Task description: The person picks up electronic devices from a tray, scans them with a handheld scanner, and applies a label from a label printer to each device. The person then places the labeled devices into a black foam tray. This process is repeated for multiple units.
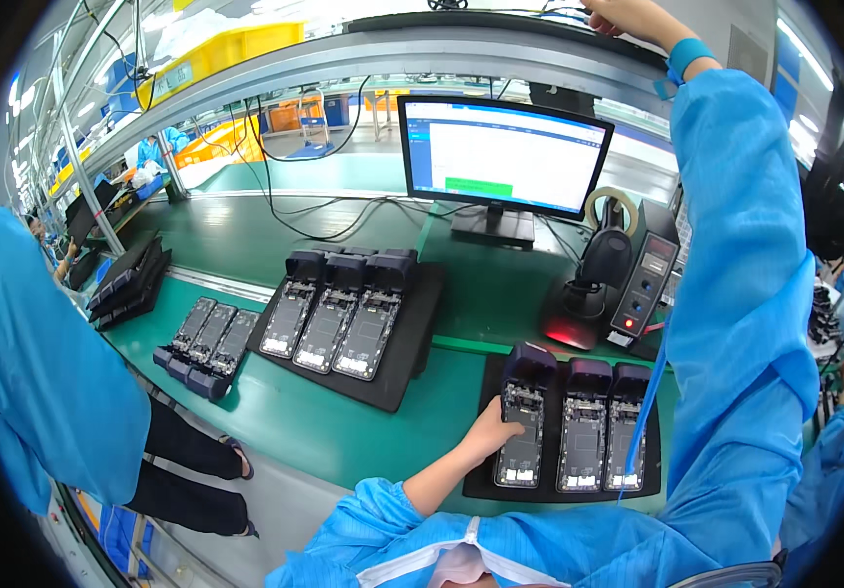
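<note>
My left hand point(493, 431) grips an opened phone point(520, 446) by its left edge, thumb over the front. Its bare circuit board and battery show, and a dark block is fixed at its top end. This phone stands slightly raised at the left of a black mat point(481, 480), beside two similar opened phones point(581, 441) lying on the mat. My right hand point(637, 20) is raised to the shelf at the top edge, fingers curled near a dark item; what they hold is hidden. A blue cord point(649, 402) hangs from that arm across the rightmost phone.
A monitor point(505, 152), a scanner on a stand point(598, 269) and a grey box with knobs point(645, 284) stand behind. To the left, three opened phones point(324, 323) lie on another black mat point(392, 387), with further ones point(208, 333) beside it. A co-worker in blue point(59, 363) stands left.
</note>
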Tool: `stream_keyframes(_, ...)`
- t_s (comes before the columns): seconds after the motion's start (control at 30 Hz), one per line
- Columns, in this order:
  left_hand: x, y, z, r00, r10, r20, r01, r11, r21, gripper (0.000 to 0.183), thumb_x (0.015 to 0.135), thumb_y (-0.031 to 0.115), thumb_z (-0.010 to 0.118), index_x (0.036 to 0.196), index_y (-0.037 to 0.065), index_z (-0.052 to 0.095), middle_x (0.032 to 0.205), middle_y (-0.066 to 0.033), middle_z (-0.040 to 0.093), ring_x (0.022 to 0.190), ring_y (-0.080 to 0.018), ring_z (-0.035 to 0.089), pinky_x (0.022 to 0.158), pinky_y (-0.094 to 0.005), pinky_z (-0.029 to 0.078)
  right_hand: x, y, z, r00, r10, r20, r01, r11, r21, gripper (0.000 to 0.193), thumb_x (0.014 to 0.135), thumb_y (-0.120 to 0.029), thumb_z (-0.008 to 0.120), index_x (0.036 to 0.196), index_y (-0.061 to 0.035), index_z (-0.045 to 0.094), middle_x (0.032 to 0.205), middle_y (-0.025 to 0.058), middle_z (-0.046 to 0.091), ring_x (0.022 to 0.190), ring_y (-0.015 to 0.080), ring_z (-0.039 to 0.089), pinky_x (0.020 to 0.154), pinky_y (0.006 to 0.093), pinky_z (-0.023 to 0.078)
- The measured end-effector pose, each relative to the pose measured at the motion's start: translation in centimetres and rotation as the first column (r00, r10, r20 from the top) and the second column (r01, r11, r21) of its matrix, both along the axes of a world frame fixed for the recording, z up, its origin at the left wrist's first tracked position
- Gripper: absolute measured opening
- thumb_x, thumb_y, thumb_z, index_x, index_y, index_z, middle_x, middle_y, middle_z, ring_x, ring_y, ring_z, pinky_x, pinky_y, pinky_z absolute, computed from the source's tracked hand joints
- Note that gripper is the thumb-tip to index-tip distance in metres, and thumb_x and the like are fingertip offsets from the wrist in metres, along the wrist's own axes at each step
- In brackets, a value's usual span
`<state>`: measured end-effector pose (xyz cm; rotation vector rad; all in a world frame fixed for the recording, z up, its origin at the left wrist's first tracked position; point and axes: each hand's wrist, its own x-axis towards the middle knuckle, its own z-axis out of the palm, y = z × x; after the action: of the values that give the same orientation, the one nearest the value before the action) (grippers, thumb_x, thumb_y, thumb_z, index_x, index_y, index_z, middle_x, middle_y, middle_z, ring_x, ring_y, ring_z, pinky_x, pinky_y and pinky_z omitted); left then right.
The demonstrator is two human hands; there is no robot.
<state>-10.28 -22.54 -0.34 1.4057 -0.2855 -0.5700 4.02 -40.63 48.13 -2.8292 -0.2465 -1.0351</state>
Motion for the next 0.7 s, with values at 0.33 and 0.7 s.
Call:
stream_keyframes(0.33,-0.1,0.3,0.8,0.999,-0.032,-0.012,0.033,0.999,0.028,0.053,0.069,-0.004,0.054,0.117,-0.002,0.034,0.104,-0.0127,0.052,0.096,-0.0192,0.052,0.083,-0.0309,0.042,1.4,-0.2,0.0,0.999,0.003,0.048,0.003,0.991,-0.131,0.051,0.083,-0.040,0.038,0.073,0.0050,0.060,0.068,0.0215,0.059,0.067,0.0357,0.056,0.067,0.0394,0.042)
stream_keyframes(0.7,-2.1,-0.1,2.3,0.817,0.080,0.572,-0.262,0.934,0.243,0.081,0.070,-0.007,0.047,0.137,0.013,0.006,0.125,-0.0246,0.019,0.113,-0.0410,0.032,0.093,-0.0408,0.033,2.2,-1.1,0.1,0.992,0.122,-0.019,-0.123,0.992,-0.022,0.050,0.088,-0.038,0.035,0.078,0.0058,0.057,0.071,0.0196,0.060,0.064,0.0293,0.058,0.063,0.0369,0.046)
